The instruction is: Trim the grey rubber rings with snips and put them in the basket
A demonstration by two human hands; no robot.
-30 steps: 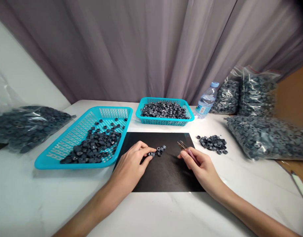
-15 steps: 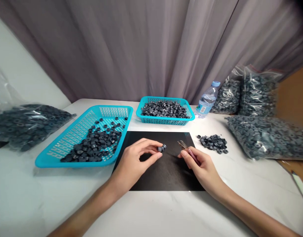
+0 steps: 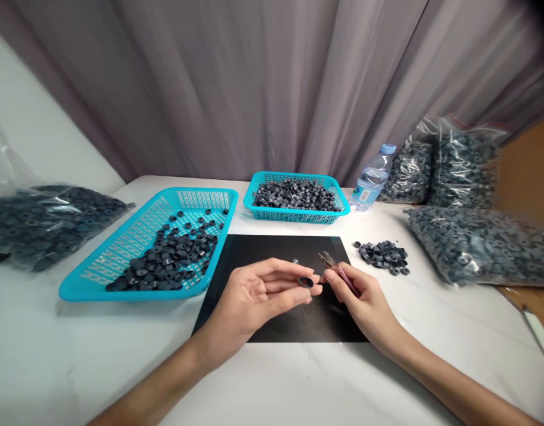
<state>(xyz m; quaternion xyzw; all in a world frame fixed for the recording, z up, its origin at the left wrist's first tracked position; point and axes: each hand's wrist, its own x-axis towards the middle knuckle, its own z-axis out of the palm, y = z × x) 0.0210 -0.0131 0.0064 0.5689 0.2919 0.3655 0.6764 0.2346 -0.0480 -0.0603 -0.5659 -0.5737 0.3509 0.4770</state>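
Note:
Between the fingertips of my left hand (image 3: pixel 258 302) is a small dark grey ring-shaped part (image 3: pixel 305 282), its opening turned toward me. My right hand (image 3: pixel 349 287) grips a small tool with a pinkish handle and thin metal tips (image 3: pixel 331 262), which point up and left. Both hands hover over a black mat (image 3: pixel 285 322), the left fingertips close to the right ones. Just behind my left fingers, a bit of another small part (image 3: pixel 295 261) shows, mostly hidden.
A large blue basket (image 3: pixel 92 260) with loose dark parts stands left; a smaller, fuller blue basket (image 3: pixel 293 216) is at the back. Right of the mat lies a pile of parts (image 3: pixel 382 256). A water bottle (image 3: pixel 370 180) and bags of parts (image 3: pixel 480 245) stand beyond; another bag (image 3: pixel 54 219) lies left.
My left hand has moved right and slightly down, closer to my right hand, and the part it holds now shows its opening. My right hand has hardly moved.

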